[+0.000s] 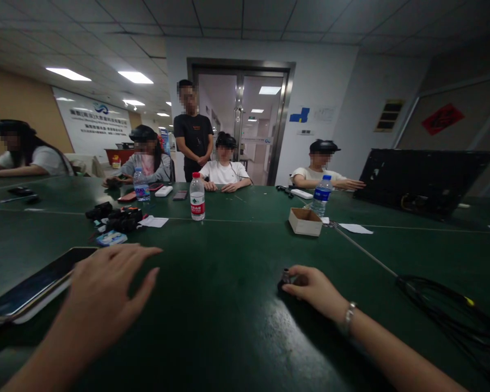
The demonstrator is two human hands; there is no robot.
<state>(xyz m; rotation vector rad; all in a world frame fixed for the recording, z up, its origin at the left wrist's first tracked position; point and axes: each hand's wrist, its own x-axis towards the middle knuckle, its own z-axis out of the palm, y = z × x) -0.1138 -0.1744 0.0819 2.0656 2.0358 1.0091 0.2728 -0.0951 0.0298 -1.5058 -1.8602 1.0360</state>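
My right hand (312, 288) pinches a small dark cylindrical piece with a metallic top (285, 276) between thumb and fingertips, at the green table's surface. Its exact kind is too small to make out. A silvery bracelet (350, 317) circles the right wrist. On the left, my left hand (110, 288) hovers over the table with thumb and fingers apart, holding nothing. Beside and partly behind it lies a smartphone (36, 283) with a dark screen, resting on something white.
Across the green table (228, 261) stand a red-capped bottle (197, 198), a blue-capped bottle (322, 195) and an open cardboard box (305, 221). Black gear (118, 216) is heaped at left. Coiled black cable (445, 305) lies right, below a large black panel (420, 179). Several people sit opposite.
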